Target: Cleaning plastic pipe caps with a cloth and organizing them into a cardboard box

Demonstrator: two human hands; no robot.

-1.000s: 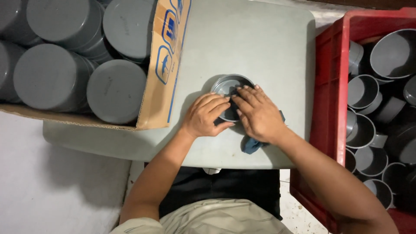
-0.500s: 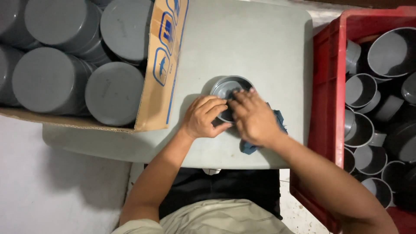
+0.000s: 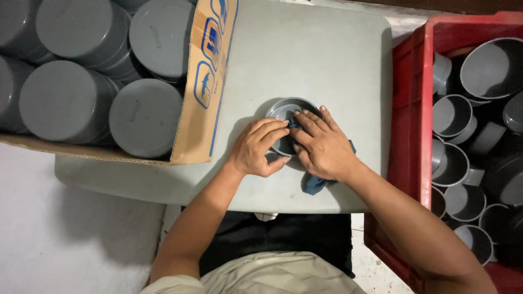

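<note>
A grey round plastic cap (image 3: 283, 110) lies open side up on the grey table (image 3: 305, 60). My left hand (image 3: 257, 148) grips its near left rim. My right hand (image 3: 322, 146) presses a blue cloth (image 3: 315, 184) into the cap, fingers inside the bowl. Part of the cloth trails out under my right palm toward the table's near edge.
A cardboard box (image 3: 204, 81) at the left holds several grey caps (image 3: 144, 117) stacked closed side up. A red crate (image 3: 406, 109) at the right holds several grey caps and fittings (image 3: 451, 115) lying open. My lap is below the table's near edge.
My right hand has shifted slightly over the cap with the cloth, fingers reaching further into the bowl. My left hand stays on the rim.
</note>
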